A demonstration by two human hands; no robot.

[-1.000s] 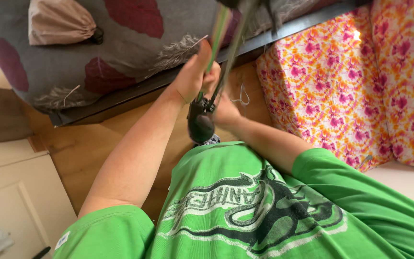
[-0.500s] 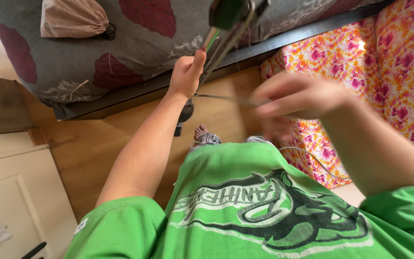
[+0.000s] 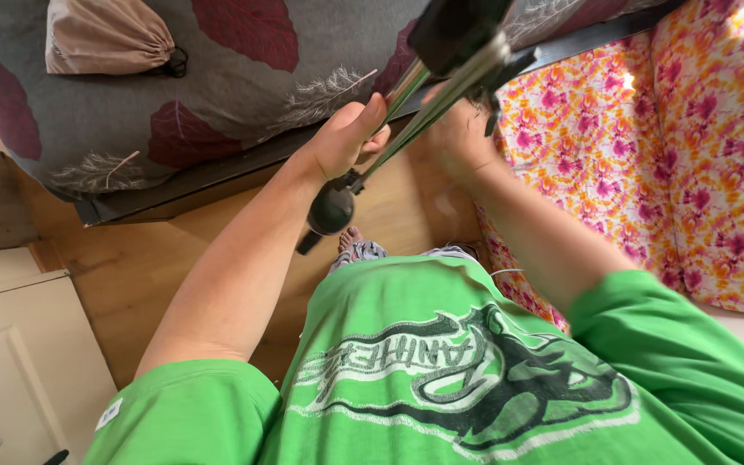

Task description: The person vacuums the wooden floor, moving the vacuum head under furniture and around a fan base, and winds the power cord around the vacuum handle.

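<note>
I look down past a green shirt (image 3: 475, 379) at a folded metal tripod (image 3: 441, 77) that runs from the top of the view down to black rubber feet (image 3: 331, 211). My left hand (image 3: 346, 138) is wrapped around its thin silver legs. My right hand (image 3: 454, 133) grips the same legs just to the right, higher up, close to the black head of the tripod. Both arms reach forward from my chest. My feet (image 3: 359, 245) show on the wooden floor (image 3: 174, 250) below the tripod.
A grey bedspread with dark red leaves (image 3: 243, 77) covers a bed across the top, with a beige drawstring bag (image 3: 105, 39) on it. A pink and orange flowered cloth (image 3: 647, 155) fills the right. A white door (image 3: 19, 362) stands at lower left.
My right hand has come back from the open space on the right and closed on the tripod legs. The left hand kept its hold and the tripod sits closer to the camera.
</note>
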